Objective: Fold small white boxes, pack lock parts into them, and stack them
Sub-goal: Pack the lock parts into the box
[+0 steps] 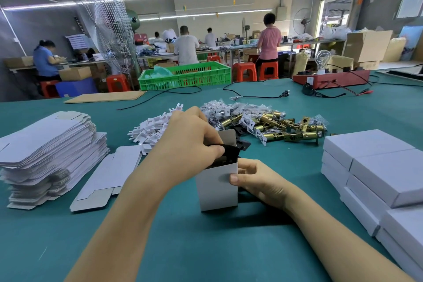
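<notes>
A small white box [217,188] stands upright on the green table [206,247], its top flap raised. My right hand [258,181] grips the box's right side, thumb on the front face. My left hand [192,137] pinches a black lock part [230,152] at the box's open mouth, partly inside it. Behind the box lies a heap of brass latch parts [281,126] and bagged parts [219,110]. A pile of small white card inserts [151,128] lies behind my left hand.
A tall stack of flat unfolded boxes [50,151] sits at the left, with one loose flat box [107,176] beside it. Closed white boxes [384,171] are stacked at the right. Cables, a red tester [332,78] and a green crate [185,75] lie at the far edge.
</notes>
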A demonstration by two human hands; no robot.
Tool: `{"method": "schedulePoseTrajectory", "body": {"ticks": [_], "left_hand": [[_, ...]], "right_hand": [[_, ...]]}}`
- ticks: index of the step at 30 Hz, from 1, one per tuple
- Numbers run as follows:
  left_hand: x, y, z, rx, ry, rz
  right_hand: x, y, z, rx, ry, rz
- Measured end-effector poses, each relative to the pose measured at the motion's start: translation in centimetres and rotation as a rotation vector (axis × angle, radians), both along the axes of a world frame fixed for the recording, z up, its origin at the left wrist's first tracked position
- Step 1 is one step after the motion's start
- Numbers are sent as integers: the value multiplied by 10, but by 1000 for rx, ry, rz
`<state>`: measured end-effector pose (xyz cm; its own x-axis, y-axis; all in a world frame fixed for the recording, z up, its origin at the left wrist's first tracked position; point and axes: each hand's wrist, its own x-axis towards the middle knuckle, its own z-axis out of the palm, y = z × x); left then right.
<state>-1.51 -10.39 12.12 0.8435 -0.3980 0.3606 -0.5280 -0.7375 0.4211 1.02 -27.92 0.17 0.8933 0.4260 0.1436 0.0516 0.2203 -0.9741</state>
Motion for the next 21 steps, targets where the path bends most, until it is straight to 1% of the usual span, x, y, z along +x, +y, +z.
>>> {"method": "schedulePoseTrajectory", "body": {"ticks": [4,11,16,18,21], "left_hand": [[1,2,-1,-10,68,0],[5,12,3,-74,51,35],[11,22,3,-28,92,7],[12,27,4,10,130,-45],[18,35,1,13,250,-98]], "right_hand": [[2,0,-1,-9,11,-16],[4,0,-3,-9,14,-7],[5,-1,-3,-18,6,11],[5,-2,-2,-20,11,19],[5,-3,-3,-39,5,3]]}}
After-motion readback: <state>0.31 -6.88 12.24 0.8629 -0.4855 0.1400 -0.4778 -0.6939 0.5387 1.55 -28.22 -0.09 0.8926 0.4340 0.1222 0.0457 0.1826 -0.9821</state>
